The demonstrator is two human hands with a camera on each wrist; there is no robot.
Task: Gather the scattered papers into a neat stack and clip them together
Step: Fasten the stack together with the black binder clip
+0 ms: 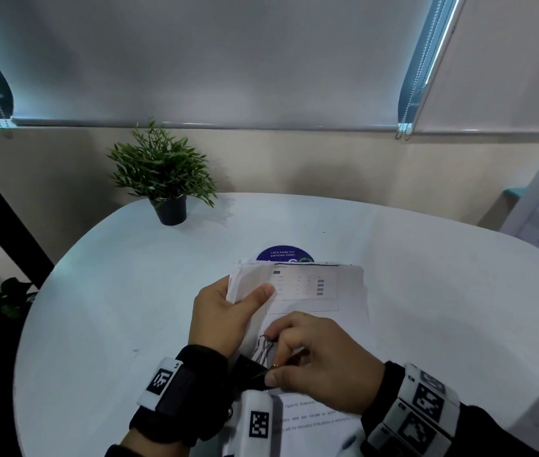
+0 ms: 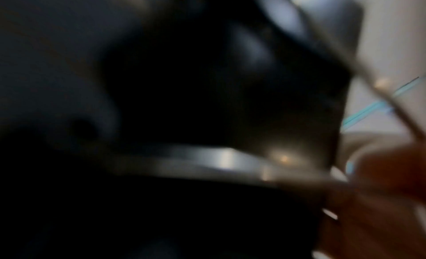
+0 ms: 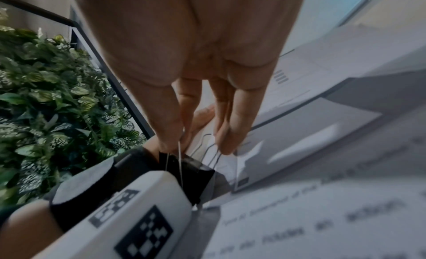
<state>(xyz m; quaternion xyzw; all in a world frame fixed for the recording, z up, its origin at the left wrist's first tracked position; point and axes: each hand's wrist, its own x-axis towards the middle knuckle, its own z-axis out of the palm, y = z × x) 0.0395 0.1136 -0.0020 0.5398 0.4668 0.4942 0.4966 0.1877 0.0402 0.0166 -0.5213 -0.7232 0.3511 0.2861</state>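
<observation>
Papers: gathered into one stack, held slightly raised over the white table, far edges a little uneven; gathering judged done. Binder clip: black, wire handles, sitting at the stack's left edge between the two hands; whether its mouth is already seated on the sheets cannot be told, so clipping judged under way, not confirmed finished. Left hand: fingers curled round the stack's left edge, thumb lying across the top sheet, gripping it. Right hand: thumb and fingers bent close together, pinching the clip, forefinger on the wire handles, thumb on the black body. Left wrist view: dark and blurred, nothing usable. Also present: potted plant at table's far side; round blue sticker just beyond the stack
</observation>
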